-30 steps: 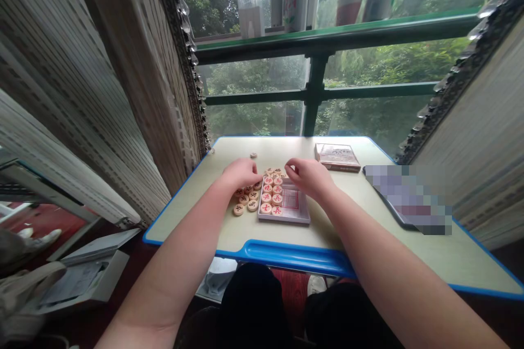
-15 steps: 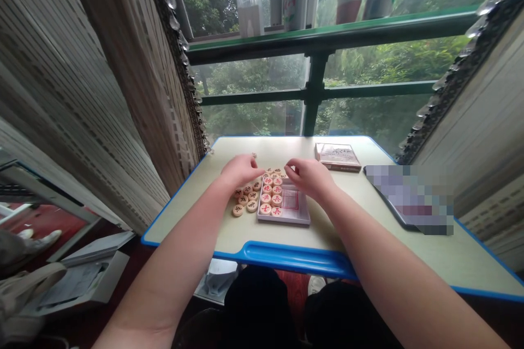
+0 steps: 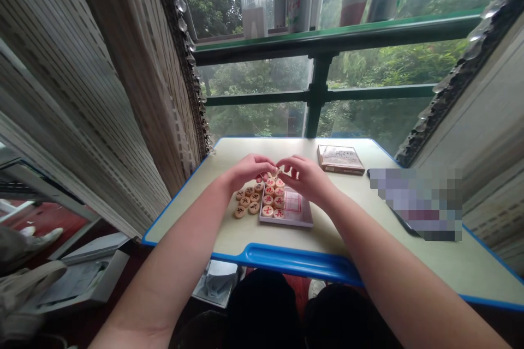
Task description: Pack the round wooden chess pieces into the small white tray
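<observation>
My left hand and my right hand almost meet above the far edge of a shallow pale box tray. Their fingers are bent round small pale Chinese chess pieces, whose outlines are partly hidden by the fingers. Inside the tray, red-marked Chinese chess pieces lie flat in two columns along its left side. The tray's bare right part shows red printed lines. Several black-marked Chinese chess pieces lie loose on the table, left of the tray and below my left hand.
A flat box lies at the back right of the blue-edged table. Right of it is a blurred-out dark-edged object. Cans and stacked cups stand on the window ledge. Curtains hang on both sides.
My hands have come together over the tray's far edge, the left moving right. Pieces that showed between them are now mostly covered by fingers. The view has shifted slightly.
</observation>
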{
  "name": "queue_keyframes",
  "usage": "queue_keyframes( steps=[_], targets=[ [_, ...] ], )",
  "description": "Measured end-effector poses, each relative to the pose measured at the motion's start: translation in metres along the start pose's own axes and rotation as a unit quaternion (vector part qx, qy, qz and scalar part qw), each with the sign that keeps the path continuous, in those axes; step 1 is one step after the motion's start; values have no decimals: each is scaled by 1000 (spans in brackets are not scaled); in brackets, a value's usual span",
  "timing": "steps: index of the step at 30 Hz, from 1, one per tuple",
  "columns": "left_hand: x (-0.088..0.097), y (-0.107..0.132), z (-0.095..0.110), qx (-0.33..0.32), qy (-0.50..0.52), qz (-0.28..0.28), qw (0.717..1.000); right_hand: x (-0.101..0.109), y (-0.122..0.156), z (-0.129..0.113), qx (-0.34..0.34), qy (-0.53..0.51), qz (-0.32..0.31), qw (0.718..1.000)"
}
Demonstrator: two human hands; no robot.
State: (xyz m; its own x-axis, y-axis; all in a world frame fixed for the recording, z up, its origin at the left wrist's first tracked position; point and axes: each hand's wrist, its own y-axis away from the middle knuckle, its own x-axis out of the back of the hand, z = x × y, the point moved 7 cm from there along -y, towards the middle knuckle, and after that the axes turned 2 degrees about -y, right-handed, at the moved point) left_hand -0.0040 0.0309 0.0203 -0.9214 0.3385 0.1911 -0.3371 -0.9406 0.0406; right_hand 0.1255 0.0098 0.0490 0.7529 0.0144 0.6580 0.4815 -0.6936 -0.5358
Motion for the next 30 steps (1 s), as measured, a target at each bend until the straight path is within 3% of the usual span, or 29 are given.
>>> queue_keyframes(
  steps=[13, 22, 30],
  targets=[
    [-4, 1, -3, 30, 55, -47, 997, 4, -1, -2, 7, -21, 31, 999],
    [-1, 4, 4, 4, 90, -19, 996, 11, 0, 2, 6, -9, 70, 998],
    [3, 2, 10, -53, 34, 26, 998, 9, 0, 3, 19, 0, 67, 998]
  ],
)
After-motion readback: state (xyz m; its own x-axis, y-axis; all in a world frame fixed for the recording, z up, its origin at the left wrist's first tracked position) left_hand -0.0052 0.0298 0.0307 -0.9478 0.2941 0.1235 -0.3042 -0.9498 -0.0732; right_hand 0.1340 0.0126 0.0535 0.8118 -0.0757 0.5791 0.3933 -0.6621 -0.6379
